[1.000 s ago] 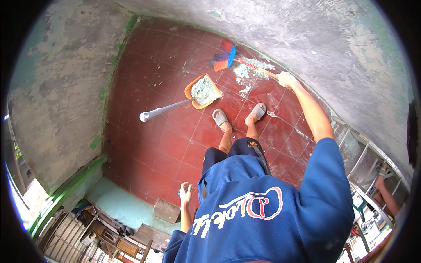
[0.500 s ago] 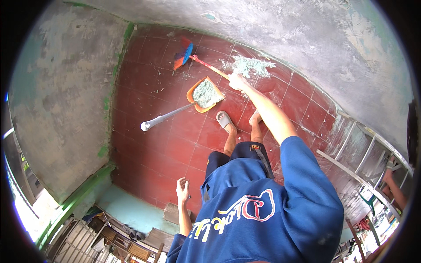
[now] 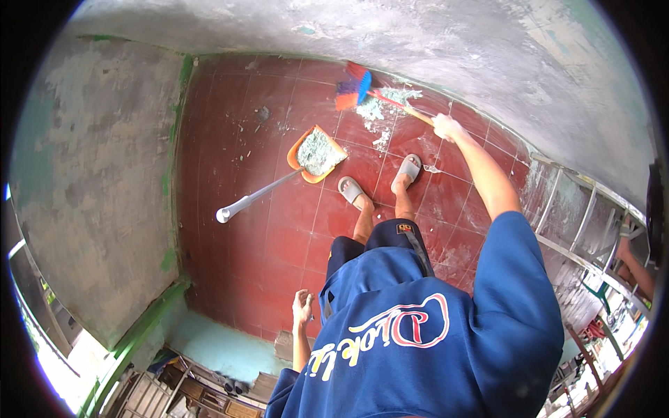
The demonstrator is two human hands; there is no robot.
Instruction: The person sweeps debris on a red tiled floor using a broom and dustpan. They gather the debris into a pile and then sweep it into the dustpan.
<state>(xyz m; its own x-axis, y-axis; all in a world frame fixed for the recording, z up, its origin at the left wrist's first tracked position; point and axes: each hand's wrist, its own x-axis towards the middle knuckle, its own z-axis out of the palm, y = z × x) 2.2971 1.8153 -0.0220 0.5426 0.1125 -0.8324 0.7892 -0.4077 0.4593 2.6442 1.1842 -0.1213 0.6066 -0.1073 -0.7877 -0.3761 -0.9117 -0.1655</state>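
The broom [image 3: 357, 89], its bristles red, blue and orange, stands at the far edge of the red tiled floor [image 3: 279, 237], just beside the grey wall [image 3: 446, 49], with the bristle head touching a patch of pale dusty debris [image 3: 380, 108]. Its wooden handle slants right and nearer into the right hand [image 3: 446, 127], whose fingers are wrapped tight around the handle's end; the arm is stretched far out, so the head can reach the corner without a step forward. Left of the sandalled feet [image 3: 380, 184] lies an orange dustpan [image 3: 317, 155], already holding a heap of the same grey-green dust, its long pale handle pointing near and left, flat on the tiles within reach. The left hand [image 3: 302, 307] hangs near the body, fingers loosely curled, holding nothing
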